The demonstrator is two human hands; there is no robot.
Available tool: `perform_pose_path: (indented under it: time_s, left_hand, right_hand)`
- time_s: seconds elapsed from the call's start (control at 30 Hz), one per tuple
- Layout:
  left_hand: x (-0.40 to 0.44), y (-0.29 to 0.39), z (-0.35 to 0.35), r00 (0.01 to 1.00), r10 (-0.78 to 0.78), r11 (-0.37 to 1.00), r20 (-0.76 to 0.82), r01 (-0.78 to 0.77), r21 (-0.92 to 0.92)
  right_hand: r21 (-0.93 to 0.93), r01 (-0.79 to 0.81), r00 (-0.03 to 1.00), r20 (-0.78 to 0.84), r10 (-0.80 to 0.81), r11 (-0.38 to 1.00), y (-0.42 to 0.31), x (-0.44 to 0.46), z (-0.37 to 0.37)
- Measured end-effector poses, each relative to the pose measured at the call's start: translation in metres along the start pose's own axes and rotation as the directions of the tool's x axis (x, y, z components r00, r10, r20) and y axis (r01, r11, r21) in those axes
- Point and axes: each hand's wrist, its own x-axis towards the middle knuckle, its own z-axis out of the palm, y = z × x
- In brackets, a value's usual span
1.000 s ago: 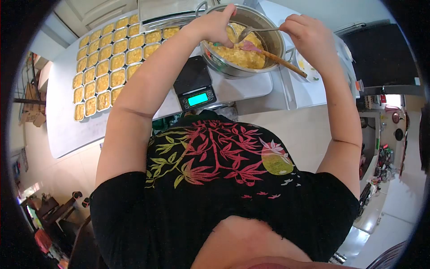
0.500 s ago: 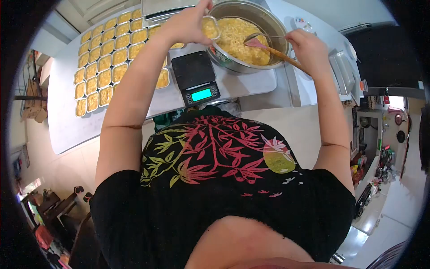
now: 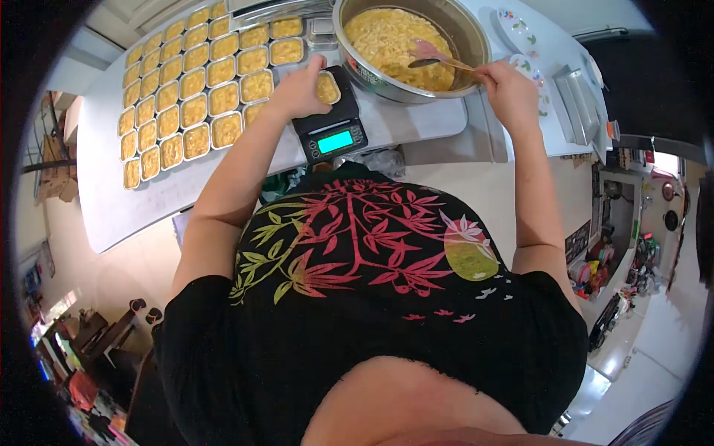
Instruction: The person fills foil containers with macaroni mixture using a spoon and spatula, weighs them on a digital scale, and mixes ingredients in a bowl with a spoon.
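Note:
My left hand (image 3: 301, 91) grips a small foil tray (image 3: 327, 88) of yellow mixture at the black scale (image 3: 344, 119), whose display is lit. Whether the tray rests on the scale's top is unclear. My right hand (image 3: 508, 93) pinches the handle of a metal spoon (image 3: 424, 63) over the large metal pot (image 3: 476, 44). Yellow, lumpy mixture (image 3: 387, 44) fills the lower part of the pot. A wooden spoon with a pinkish head (image 3: 431, 50) leans in it, its handle running toward my right hand.
Rows of filled foil trays (image 3: 195, 106) cover the table's left side. Empty-looking foil trays (image 3: 321, 30) stand by the pot. Floral plates (image 3: 517, 30) and a stack of clear lids or containers (image 3: 576, 108) lie on the right. The white table's edge (image 3: 111, 241) faces me.
My left hand has brought the foil tray from the pot's rim down to the scale. My right hand has moved slightly, and the metal spoon now lies lower over the pot.

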Motion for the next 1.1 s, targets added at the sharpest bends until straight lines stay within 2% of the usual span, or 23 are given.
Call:
perform_pose_path:
  time_s: [0.07,0.17,0.27,0.37,0.47,0.57,0.67,0.87,0.97,1.1]
  left_hand:
    - [0.003,-0.004,0.010,0.999,-0.041,0.999,0.031,0.041,0.006]
    - [-0.004,-0.008,0.013,0.990,0.039,0.999,-0.138,-0.037,0.013]
    - [-0.019,-0.007,-0.003,0.973,0.036,0.995,-0.229,-0.056,-0.080]
    - [-0.039,-0.019,-0.021,0.954,0.100,0.987,-0.284,-0.131,-0.091]
    - [-0.066,-0.039,-0.034,0.917,0.079,0.989,-0.391,-0.122,-0.087]
    - [-0.093,-0.040,-0.045,0.892,-0.057,0.990,-0.448,-0.009,-0.142]
    - [-0.107,-0.042,-0.046,0.865,-0.171,0.973,-0.471,0.072,-0.220]
    - [-0.110,-0.037,-0.039,0.868,-0.196,0.957,-0.456,0.069,-0.282]
    - [-0.103,-0.020,-0.038,0.877,-0.167,0.966,-0.451,0.054,-0.252]
    - [-0.081,-0.006,-0.027,0.920,-0.006,0.986,-0.391,-0.060,-0.156]
  right_hand:
    - [0.027,-0.030,1.000,0.000,0.030,0.999,-0.002,-0.002,0.002]
    - [0.066,-0.052,0.998,-0.028,0.054,0.996,-0.009,-0.005,0.000]
    - [0.087,-0.035,0.998,-0.039,0.038,0.996,-0.010,-0.008,0.002]
    - [0.086,-0.034,0.998,-0.047,0.038,0.996,-0.007,-0.013,0.006]
    - [0.102,-0.031,0.998,-0.060,0.037,0.994,-0.008,-0.019,0.008]
    - [0.121,-0.039,0.998,-0.043,0.044,0.992,-0.002,-0.022,0.009]
    - [0.132,-0.057,0.997,-0.036,0.063,0.990,0.001,-0.022,0.010]
    - [0.113,-0.090,0.995,-0.021,0.093,0.989,0.003,-0.027,0.010]
    - [0.178,-0.130,0.989,-0.040,0.139,0.975,0.002,-0.030,0.010]
    - [0.231,-0.259,0.962,-0.029,0.273,0.938,-0.005,-0.031,0.005]
